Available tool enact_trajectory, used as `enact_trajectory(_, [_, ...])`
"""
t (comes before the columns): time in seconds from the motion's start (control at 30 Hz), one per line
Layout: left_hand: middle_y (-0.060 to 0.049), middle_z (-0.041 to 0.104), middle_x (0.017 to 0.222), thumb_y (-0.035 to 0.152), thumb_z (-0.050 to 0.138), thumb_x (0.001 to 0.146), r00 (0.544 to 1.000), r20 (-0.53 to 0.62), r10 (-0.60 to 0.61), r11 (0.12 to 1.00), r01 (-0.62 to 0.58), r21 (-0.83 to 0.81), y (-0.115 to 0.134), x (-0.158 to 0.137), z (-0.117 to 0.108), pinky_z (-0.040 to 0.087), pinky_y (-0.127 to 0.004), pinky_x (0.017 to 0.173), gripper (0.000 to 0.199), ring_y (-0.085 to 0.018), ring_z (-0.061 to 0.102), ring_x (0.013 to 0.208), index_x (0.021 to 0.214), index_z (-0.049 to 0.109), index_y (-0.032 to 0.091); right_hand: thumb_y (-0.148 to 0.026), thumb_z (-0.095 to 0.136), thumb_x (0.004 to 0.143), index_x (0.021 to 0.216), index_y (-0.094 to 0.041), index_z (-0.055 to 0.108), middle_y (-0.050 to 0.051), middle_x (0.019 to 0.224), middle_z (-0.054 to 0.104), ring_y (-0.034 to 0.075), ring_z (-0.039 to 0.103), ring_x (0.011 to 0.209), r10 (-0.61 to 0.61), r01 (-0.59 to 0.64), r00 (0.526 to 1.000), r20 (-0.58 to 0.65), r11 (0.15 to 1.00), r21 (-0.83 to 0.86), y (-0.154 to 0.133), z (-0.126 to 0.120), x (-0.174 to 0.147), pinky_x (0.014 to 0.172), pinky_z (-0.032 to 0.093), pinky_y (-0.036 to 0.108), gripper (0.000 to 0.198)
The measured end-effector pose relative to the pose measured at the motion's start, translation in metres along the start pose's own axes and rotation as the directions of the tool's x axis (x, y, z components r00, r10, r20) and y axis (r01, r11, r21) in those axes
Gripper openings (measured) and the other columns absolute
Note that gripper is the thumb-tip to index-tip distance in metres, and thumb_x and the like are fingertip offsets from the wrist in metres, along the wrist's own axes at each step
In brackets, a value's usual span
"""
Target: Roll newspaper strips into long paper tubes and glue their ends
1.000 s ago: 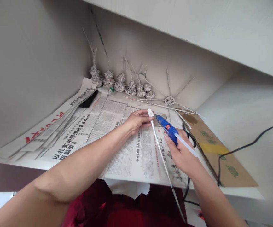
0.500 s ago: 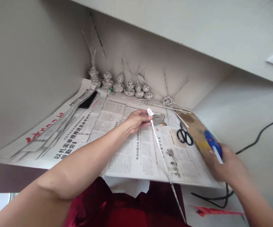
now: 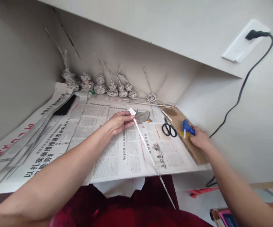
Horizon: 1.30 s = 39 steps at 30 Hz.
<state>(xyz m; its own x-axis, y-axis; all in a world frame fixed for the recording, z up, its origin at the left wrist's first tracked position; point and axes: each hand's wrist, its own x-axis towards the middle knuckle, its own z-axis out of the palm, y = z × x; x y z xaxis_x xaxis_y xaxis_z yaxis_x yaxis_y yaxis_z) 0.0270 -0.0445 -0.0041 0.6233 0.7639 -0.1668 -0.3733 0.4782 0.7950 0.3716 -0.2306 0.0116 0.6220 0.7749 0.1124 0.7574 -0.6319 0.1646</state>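
Observation:
Between the thumb and fingers of my left hand point(image 3: 121, 122) is the upper end of a long rolled newspaper stick point(image 3: 143, 138), with a flat white flap at its tip. The stick slants down past the table's front edge. My right hand point(image 3: 200, 138) is closed around a blue glue gun point(image 3: 187, 127) over a strip of brown cardboard point(image 3: 195, 151). A white glue stick juts from the gun. Black-handled scissors point(image 3: 169, 129) lie on the newspaper just left of the cardboard, apart from both hands.
Newspaper sheets point(image 3: 113, 151) cover the table. Several woven paper gourds point(image 3: 100, 85) line the back wall, beside a star-shaped woven start point(image 3: 151, 97) with spokes. A black phone point(image 3: 65, 105) lies at left. A black cord point(image 3: 240, 85) runs to a wall socket point(image 3: 241, 44).
My right hand has carried the glue gun away from me and over the cardboard, turning it. My left hand keeps its hold on the paper stick. The view has swung to the right.

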Motion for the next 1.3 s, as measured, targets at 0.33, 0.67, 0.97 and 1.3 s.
enact_trajectory(0.33, [-0.009,0.07,0.081,0.003,0.068,0.071,1.0,0.022,-0.021,1.0,0.021,-0.018,0.001,0.004,-0.004,0.056,-0.024,0.068,0.014,-0.016,0.069,0.072,0.083,0.065,0.009,-0.031,0.051,0.075,0.129,-0.005,0.05,0.027,0.108,0.061,0.039,0.057,0.1,0.059,-0.056,0.996,-0.072,0.997,0.043,-0.01,-0.004,0.023,0.076,0.041,0.046,0.06])
enact_trajectory(0.67, [-0.009,0.07,0.081,0.003,0.069,0.07,0.998,0.046,-0.034,0.999,0.035,-0.021,0.003,0.003,-0.006,0.056,-0.023,0.065,0.014,-0.018,0.069,0.073,0.083,0.066,0.009,-0.054,0.058,0.076,0.081,-0.018,0.068,0.003,0.071,0.065,0.016,0.057,0.065,-0.557,0.28,0.831,-0.011,0.401,0.872,-0.178,-0.045,-0.052,0.062,0.042,0.028,0.037])
enact_trajectory(0.97, [-0.01,0.069,0.08,0.001,0.063,0.074,0.999,0.029,-0.031,0.998,0.032,-0.045,0.012,0.004,-0.01,0.055,-0.018,0.065,0.01,-0.013,0.068,0.071,0.082,0.066,0.006,-0.048,0.071,0.069,0.074,-0.015,0.065,-0.001,0.062,0.057,0.008,0.045,0.053,-0.653,-0.179,0.734,0.187,0.079,0.981,-0.222,-0.033,-0.041,0.047,0.031,0.021,0.034])
enact_trajectory(1.3, [-0.007,0.068,0.077,0.003,0.064,0.075,0.993,0.078,-0.084,0.995,0.087,-0.039,0.009,0.002,-0.01,0.054,-0.016,0.065,0.009,-0.011,0.066,0.07,0.083,0.067,0.007,-0.051,0.065,0.074,0.078,-0.016,0.062,-0.001,0.062,0.055,0.008,0.047,0.048,-0.774,-0.286,0.603,0.194,0.018,0.958,-0.214,-0.018,-0.045,0.043,0.028,0.02,0.035])
